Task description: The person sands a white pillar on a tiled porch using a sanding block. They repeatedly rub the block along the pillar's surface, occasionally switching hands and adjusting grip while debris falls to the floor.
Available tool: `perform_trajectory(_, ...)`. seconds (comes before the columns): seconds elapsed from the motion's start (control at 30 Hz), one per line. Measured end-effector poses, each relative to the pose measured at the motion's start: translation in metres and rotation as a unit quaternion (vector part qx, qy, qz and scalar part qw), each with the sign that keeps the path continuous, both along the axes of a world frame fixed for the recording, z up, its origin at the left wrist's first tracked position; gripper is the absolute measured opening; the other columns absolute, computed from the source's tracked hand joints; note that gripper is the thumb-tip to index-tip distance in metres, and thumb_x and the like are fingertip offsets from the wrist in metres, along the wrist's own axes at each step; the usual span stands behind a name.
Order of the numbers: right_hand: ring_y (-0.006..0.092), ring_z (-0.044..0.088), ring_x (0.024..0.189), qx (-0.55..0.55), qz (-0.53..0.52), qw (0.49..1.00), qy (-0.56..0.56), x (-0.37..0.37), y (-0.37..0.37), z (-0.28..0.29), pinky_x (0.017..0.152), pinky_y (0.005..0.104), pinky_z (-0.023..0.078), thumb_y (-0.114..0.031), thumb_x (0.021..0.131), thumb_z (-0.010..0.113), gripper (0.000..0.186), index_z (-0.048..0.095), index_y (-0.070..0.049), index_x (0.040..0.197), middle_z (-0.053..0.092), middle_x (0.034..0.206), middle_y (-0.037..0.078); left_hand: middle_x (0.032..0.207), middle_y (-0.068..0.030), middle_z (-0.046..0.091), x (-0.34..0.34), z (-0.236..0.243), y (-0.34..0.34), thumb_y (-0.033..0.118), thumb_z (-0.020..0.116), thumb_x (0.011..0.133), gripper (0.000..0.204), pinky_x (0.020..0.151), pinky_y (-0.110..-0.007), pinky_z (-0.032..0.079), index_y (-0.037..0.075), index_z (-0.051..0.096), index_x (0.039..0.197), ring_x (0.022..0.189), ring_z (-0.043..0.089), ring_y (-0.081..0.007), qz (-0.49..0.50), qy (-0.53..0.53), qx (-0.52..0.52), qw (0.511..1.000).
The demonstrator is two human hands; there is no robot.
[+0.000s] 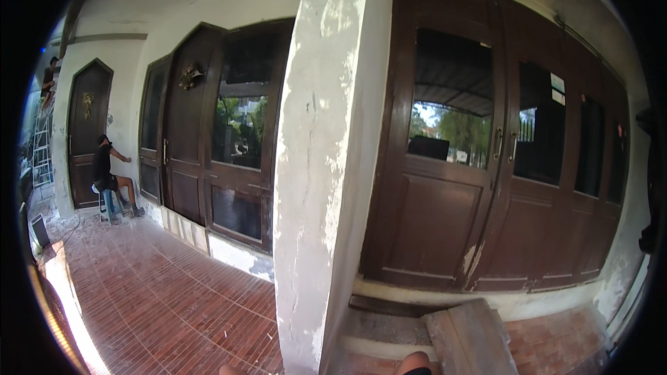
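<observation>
Neither of my hands shows in the head view. At the lower edge a rounded bare shape with dark cloth (415,363), which looks like my knee, comes into the picture. Closest in front stands a grey-white pillar (313,167) with patches of peeling paint. To its right are large brown wooden doors (441,222) with glass panes and metal handles. A worn, dusty board or ramp (472,337) slopes down from the door sill, beside a low step (389,326).
On the left, a person in dark clothes (104,167) sits on a blue stool (109,205), one arm reaching toward the wall. Behind, another person (50,80) is up on a ladder (43,146). Reddish tiles (174,292) cover the floor, with scattered pale debris.
</observation>
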State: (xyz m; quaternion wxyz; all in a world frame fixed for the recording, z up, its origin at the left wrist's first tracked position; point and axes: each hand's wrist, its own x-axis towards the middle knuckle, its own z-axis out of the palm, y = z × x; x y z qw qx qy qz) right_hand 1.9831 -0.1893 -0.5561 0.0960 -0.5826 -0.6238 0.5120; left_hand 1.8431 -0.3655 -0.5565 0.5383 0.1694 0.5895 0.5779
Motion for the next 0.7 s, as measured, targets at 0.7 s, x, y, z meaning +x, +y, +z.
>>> perform_trajectory(0.7,0.0291,0.063,0.071,-0.124,0.077,0.989,-0.023,0.002,-0.038,-0.105,0.067,0.0422,0.05,-0.031,0.083,0.056,0.034,0.066,-0.002,0.097,0.066,0.077,0.018,0.083,-0.0049,0.064,-0.009,-0.011,0.034,0.028,0.053,0.093,0.023,0.061,-0.034,0.053,0.008,0.063,0.095,0.07,0.063,-0.0192,0.012,-0.084,0.041,0.996)
